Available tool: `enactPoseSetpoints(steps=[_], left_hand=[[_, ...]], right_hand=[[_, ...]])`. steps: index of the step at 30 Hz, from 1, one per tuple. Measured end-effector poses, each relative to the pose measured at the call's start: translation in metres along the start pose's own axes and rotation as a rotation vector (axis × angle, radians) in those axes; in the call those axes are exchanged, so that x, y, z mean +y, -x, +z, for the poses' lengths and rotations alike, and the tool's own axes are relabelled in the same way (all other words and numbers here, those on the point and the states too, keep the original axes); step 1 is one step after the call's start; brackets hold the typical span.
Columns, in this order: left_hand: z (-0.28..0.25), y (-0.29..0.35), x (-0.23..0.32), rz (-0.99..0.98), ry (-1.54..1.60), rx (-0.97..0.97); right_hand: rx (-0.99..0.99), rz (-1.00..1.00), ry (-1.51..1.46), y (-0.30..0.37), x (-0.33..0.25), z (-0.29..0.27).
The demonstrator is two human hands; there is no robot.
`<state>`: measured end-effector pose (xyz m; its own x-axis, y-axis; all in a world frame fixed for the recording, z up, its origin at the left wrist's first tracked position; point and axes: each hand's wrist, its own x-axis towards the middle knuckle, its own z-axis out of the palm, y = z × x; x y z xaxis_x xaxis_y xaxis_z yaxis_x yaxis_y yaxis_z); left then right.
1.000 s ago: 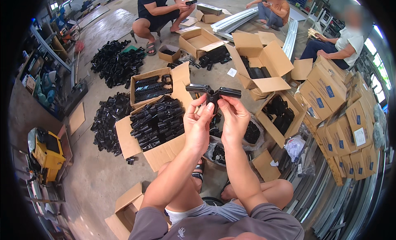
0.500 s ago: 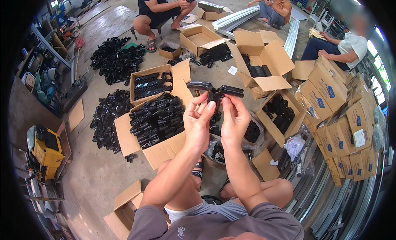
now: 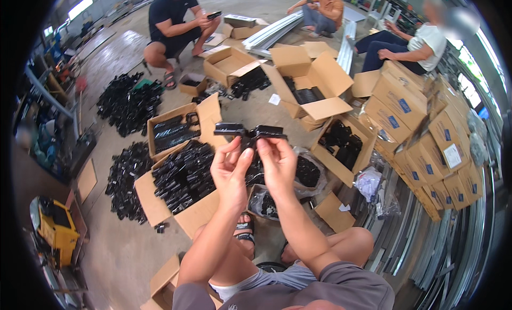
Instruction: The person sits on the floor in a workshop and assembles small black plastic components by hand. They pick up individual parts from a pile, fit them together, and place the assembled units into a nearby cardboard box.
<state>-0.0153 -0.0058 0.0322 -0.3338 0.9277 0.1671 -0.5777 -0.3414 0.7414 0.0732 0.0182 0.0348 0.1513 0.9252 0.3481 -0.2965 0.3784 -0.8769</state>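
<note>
In front of me, at chest height, both hands hold up a glossy black two-armed part [image 3: 269, 131]. Its arms spread left and right from a darker middle piece. The thumb and fingers of my left hand [image 3: 230, 168] pinch it below the left arm; my right hand [image 3: 278, 163] grips it the same way on the other side. Beneath my hands stand an open carton [image 3: 200, 216] heaped with similar black parts and a carton [image 3: 213, 110] with parts laid in rows. Small boxes lined with plastic [image 3: 255, 200] hold smaller black pieces, partly hidden by my wrists.
Two piles of black parts [image 3: 130, 105] lie on the floor at the left. More open cartons [image 3: 336, 107] stand ahead, with three people sitting beyond. Stacked closed cartons [image 3: 397, 99] and long metal profiles [image 3: 416, 256] fill the right. A yellow machine [image 3: 56, 232] stands at far left.
My view has turned right, so the surroundings have shifted left in the picture. The black part stays pinched in both hands and looks slightly more level. The person at right has raised a hand.
</note>
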Motion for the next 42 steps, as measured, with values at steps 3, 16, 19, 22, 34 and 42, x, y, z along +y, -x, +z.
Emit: enactPoseSetpoints(steps=[3,16,19,22,34,42], left_hand=[[0.003,0.003,-0.001,0.007,0.0,-0.007],[0.006,0.007,0.0,0.023,-0.031,-0.022],[0.005,0.007,-0.001,0.037,-0.043,-0.025],[0.003,0.006,-0.002,0.028,-0.047,-0.023],[0.007,0.007,0.0,0.013,-0.056,-0.044],[0.005,0.005,-0.006,0.007,-0.034,-0.037]], right_hand=[[0.072,0.151,-0.252,0.005,0.0,0.004],[0.204,0.078,-0.252,0.016,0.004,0.01],[0.15,0.065,-0.222,0.017,-0.001,0.007],[0.126,0.148,-0.257,0.013,0.0,0.003],[0.168,0.159,-0.318,0.015,0.001,0.003],[0.232,0.09,-0.271,0.016,-0.006,0.008]])
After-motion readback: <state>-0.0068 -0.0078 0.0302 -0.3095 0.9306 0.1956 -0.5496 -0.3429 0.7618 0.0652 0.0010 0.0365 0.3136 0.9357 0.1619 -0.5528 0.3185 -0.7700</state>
